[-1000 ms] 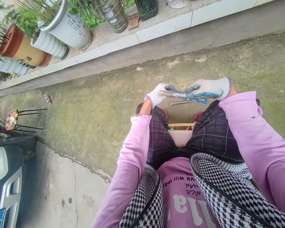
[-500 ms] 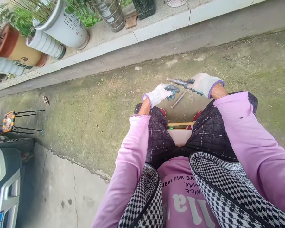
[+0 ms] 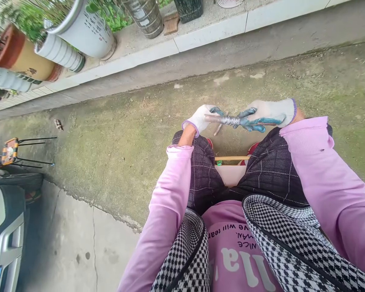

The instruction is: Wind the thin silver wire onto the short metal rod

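A short stick (image 3: 212, 118) with silvery wire (image 3: 230, 121) wound around its middle lies level in front of me. My right hand (image 3: 263, 115), in a white glove with blue-grey coated fingers, is closed on its right part, the thumb over the top and the fingers stretched along it. My left hand (image 3: 202, 117), in a matching glove, is behind the stick's left end with its fingers curled. What those fingers hold, if anything, is hidden. Just below the wire a second thin stick (image 3: 218, 130) shows, partly covered by the wound one.
Between my knees are a yellow bar (image 3: 232, 158) and a pale seat edge (image 3: 231, 174). Potted plants (image 3: 88, 30) stand on a tiled ledge (image 3: 213, 34) ahead. A small chair (image 3: 10, 151) and a car (image 3: 6, 227) are at the left on the concrete ground.
My right hand has turned and lowered slightly, bringing the wire-wound stick leftward in front of my left hand. My left hand has drawn a little left, and the stick now covers part of it.
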### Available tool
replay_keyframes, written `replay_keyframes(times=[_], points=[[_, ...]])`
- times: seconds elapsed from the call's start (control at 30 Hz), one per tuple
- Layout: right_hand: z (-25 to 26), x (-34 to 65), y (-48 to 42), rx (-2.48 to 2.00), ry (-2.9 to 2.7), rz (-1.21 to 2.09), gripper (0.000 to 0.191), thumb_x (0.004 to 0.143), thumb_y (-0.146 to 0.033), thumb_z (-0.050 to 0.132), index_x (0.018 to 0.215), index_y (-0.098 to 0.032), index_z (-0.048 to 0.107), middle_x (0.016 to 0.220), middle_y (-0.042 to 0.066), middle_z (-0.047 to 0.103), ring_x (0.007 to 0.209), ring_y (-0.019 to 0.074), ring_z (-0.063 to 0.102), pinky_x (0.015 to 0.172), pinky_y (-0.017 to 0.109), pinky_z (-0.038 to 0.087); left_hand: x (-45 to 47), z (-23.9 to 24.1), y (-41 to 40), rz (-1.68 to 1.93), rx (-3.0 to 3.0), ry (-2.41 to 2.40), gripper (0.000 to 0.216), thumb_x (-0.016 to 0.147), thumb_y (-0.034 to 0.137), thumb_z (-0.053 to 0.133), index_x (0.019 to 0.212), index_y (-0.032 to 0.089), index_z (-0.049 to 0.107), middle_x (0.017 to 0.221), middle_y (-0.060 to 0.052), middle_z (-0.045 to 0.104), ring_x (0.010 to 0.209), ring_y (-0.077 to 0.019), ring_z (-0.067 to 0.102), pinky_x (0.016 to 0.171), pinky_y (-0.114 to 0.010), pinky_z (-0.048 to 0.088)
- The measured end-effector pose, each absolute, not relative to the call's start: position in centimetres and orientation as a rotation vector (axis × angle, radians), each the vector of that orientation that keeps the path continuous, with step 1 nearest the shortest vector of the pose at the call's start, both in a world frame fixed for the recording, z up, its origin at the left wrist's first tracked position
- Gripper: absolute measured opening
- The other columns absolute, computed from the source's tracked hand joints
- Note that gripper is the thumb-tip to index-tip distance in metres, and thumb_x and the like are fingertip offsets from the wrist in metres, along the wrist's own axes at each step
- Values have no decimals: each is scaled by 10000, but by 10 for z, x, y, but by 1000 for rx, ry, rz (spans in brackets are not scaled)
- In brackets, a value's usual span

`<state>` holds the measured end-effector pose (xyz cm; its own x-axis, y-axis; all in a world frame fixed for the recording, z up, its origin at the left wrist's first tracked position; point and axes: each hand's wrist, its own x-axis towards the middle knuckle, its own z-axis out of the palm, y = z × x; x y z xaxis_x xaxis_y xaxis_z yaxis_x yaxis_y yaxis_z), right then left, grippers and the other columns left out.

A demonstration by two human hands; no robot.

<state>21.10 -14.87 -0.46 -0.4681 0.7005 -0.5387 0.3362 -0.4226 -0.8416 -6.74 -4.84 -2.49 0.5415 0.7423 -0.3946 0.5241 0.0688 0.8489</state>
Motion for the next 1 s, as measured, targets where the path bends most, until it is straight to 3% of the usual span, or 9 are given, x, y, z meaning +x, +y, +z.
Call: replay_keyframes(times=[0.1, 0.2, 0.33, 0.43, 0.57, 0.67, 0.8, 0.87, 1.0], points=[[-20, 204, -148, -1546, -1650, 2004, 517, 1039, -621, 1164, 1091, -159, 938, 845, 75, 739, 575, 149, 574, 491, 223, 466, -68, -21, -49, 250, 1623, 1165, 203, 938, 30, 783, 797, 176, 797, 811, -6, 760, 787, -150, 602, 823, -288, 510], [-32, 190, -143, -1882, -1757, 1841, 474, 1041, -549, 1116, 911, -180, 848, 798, 82, 721, 543, 161, 542, 462, 244, 433, -65, -15, -52, 254, 1595, 1174, 197, 958, 19, 783, 827, 163, 808, 820, -4, 761, 778, -138, 597, 806, -274, 500], [-27, 181, -128, -2155, -1931, 1506, 643, 1126, -613, 1078, 800, -177, 735, 763, 107, 694, 561, 186, 574, 500, 284, 413, -61, -9, -60, 222, 1591, 1107, 197, 956, 15, 745, 838, 153, 818, 770, 6, 737, 743, -124, 594, 764, -247, 490], [-14, 184, -122, -2277, -2000, 1262, 609, 1232, -553, 1001, 841, -177, 724, 734, 85, 660, 594, 184, 558, 539, 290, 366, -61, -7, -66, 103, 1584, 1008, 199, 902, 31, 706, 906, 149, 866, 721, 18, 722, 706, -127, 623, 714, -224, 482], [-7, 192, -128, -2079, -1571, 1422, 407, 1288, -486, 952, 1073, -166, 823, 871, 91, 749, 638, 191, 631, 569, 278, 482, -62, -8, -67, 13, 1529, 910, 325, 829, 8, 672, 990, 155, 914, 780, 20, 781, 701, -115, 670, 700, -205, 477], [-8, 195, -137, -1747, -1283, 1511, 546, 1238, -661, 1038, 1174, -150, 859, 908, 103, 750, 628, 179, 603, 554, 281, 528, -63, -10, -64, 93, 1508, 893, 254, 864, 21, 708, 954, 154, 904, 847, -6, 821, 752, -120, 715, 776, -221, 545], [-5, 199, -145, -1571, -1220, 1580, 696, 1233, -804, 1013, 1288, -120, 897, 866, 79, 713, 613, 163, 590, 544, 258, 538, -63, -20, -60, 163, 1519, 925, 199, 907, 42, 760, 973, 160, 906, 944, -42, 872, 817, -146, 758, 870, -256, 615], [-5, 202, -147, -1520, -1227, 1660, 720, 1220, -811, 1027, 1278, -107, 888, 839, 69, 695, 599, 156, 584, 533, 249, 529, -62, -28, -57, 217, 1563, 970, 177, 914, 47, 788, 957, 185, 889, 986, -51, 887, 869, -164, 772, 908, -265, 629], [-12, 210, -145, -1368, -1411, 1916, 707, 1073, -788, 1140, 1159, -132, 889, 843, 72, 733, 610, 172, 633, 518, 239, 541, -63, -35, -48, 190, 1643, 1029, 252, 905, -22, 719, 789, 195, 776, 866, -24, 804, 855, -149, 664, 946, -265, 594]])
